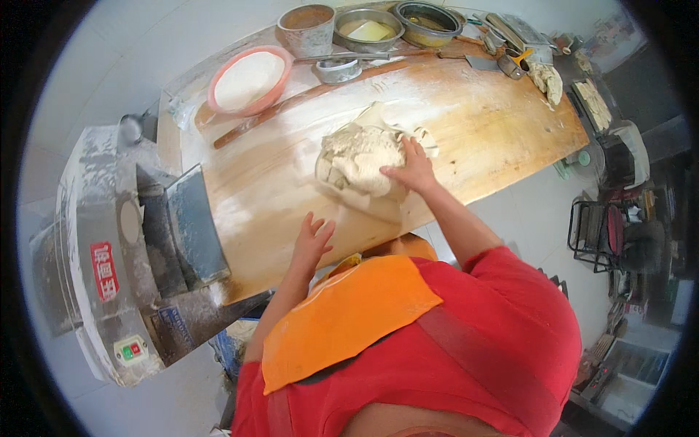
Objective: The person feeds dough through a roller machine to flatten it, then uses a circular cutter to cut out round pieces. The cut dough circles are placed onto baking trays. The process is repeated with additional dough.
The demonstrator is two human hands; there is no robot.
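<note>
A large, lumpy piece of pale dough (pixel 360 159) lies on the floured wooden work table (pixel 502 131). My right hand (pixel 413 167) rests on the dough's right side, fingers spread and the thumb apart. My left hand (pixel 313 240) hovers near the table's front edge, to the lower left of the dough. Its fingers are apart, and nothing is in them. A thin, loose flap of dough hangs toward me from the lump's near side.
A pink basin of flour (pixel 218 98) stands at the back left, with a long wooden rolling pin (pixel 251 127) beside it. A metal bucket (pixel 306 33) and round pans (pixel 369 47) line the back. A flour-dusted machine (pixel 109 240) adjoins the left end. A scraper (pixel 483 64) lies back right.
</note>
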